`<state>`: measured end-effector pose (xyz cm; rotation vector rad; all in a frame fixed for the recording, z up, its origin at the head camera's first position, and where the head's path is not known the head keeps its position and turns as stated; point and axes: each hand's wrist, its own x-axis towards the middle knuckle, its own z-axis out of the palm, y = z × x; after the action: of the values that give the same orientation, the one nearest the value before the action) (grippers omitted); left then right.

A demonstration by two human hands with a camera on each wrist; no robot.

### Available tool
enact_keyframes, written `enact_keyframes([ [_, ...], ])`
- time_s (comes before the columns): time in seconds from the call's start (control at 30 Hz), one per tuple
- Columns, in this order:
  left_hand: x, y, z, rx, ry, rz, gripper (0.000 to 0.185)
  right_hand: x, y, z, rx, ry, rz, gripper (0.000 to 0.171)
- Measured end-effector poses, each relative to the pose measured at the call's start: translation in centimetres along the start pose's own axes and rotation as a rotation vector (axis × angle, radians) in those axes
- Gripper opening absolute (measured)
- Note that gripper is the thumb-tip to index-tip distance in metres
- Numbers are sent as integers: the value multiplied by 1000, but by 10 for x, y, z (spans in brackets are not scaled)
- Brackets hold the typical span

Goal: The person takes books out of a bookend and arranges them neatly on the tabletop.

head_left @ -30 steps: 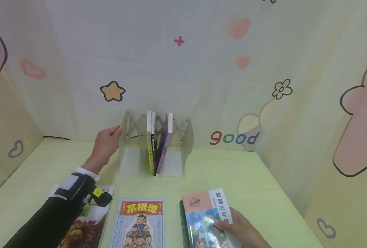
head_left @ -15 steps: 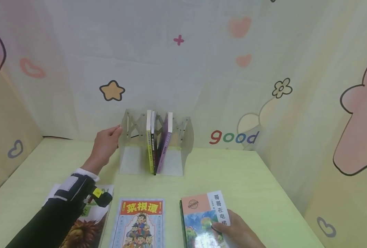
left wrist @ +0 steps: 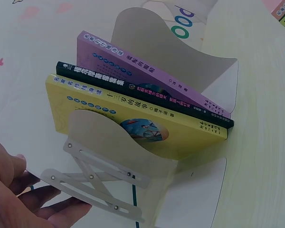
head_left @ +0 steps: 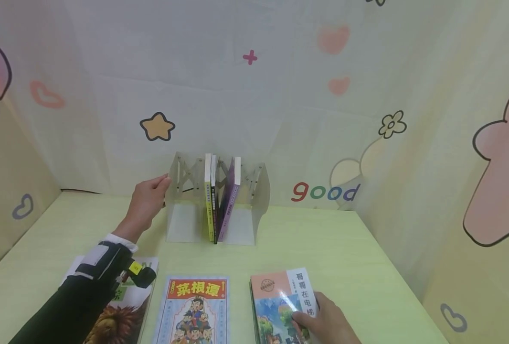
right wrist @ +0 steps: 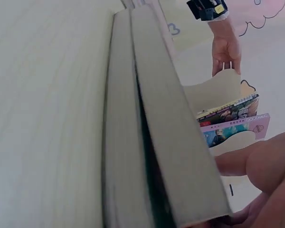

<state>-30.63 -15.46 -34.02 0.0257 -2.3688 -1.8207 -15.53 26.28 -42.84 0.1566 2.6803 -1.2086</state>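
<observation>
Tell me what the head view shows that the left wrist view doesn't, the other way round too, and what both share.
Head view only: the right hand, the lion-cover book and the orange star on the backdrop.

Left wrist view only: the cover picture on the yellow book.

Both: the left hand gripping the edge of the book rack, where that yellow book, a dark book and a purple book sit, and the pink-topped book in the right hand, though the wrist view catches only its corner.

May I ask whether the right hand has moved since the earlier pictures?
Yes: in the head view, the right hand has shifted slightly left and down against the blue book.
</observation>
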Motion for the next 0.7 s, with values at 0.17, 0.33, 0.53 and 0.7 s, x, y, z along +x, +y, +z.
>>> enact_keyframes([
  [0.17, 0, 0, 0, 4, -1, -5, 50, 2, 3, -3, -18, -40, -67, 44],
  [0.33, 0, -1, -1, -1, -5, -7, 50, 6, 4, -4, -11, -62, -62, 36],
  [0.53, -1, -1, -1, -10, -15, -11, 51, 7, 5, -5, -46, -43, -59, 34],
  [0.7, 0, -1, -1, -15, -16, -8, 51, 5, 1, -2, -143, 24, -10, 41],
])
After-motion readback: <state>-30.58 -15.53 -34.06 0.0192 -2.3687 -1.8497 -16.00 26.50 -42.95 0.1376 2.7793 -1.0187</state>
